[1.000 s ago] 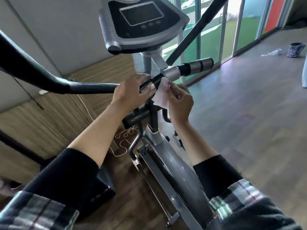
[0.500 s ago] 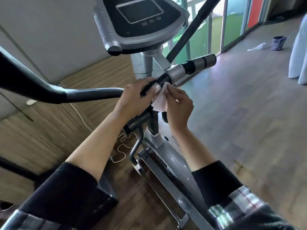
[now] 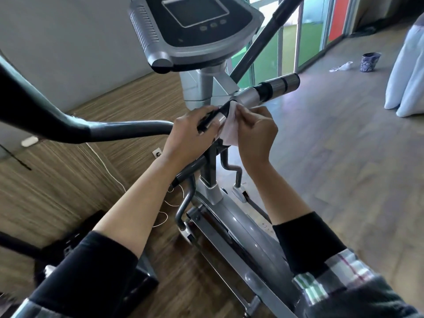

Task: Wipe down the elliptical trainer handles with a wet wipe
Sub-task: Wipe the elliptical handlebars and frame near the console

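A grey elliptical trainer stands in front of me, its console (image 3: pixel 197 26) up top. The short fixed handle (image 3: pixel 268 89), black with silver bands, sticks out to the right below the console. My left hand (image 3: pixel 190 134) grips the near part of that handle. A white wet wipe (image 3: pixel 229 127) hangs against the handle right beside it. My right hand (image 3: pixel 257 131) pinches the wipe's right edge with thumb and fingers. The long swing handle (image 3: pixel 110 129) curves in from the left, behind my left wrist.
The flywheel housing (image 3: pixel 238 226) and frame rail run down between my forearms. A white cable (image 3: pixel 107 168) lies on the wooden floor at left. Far right stand a patterned cup (image 3: pixel 369 61), a crumpled white wipe (image 3: pixel 344 66) and pale curtains (image 3: pixel 408 70). Glass doors are behind.
Both hands stay at the same spot on the fixed handle. The wipe has been drawn a little more around the bar, and my view has shifted slightly left and down.
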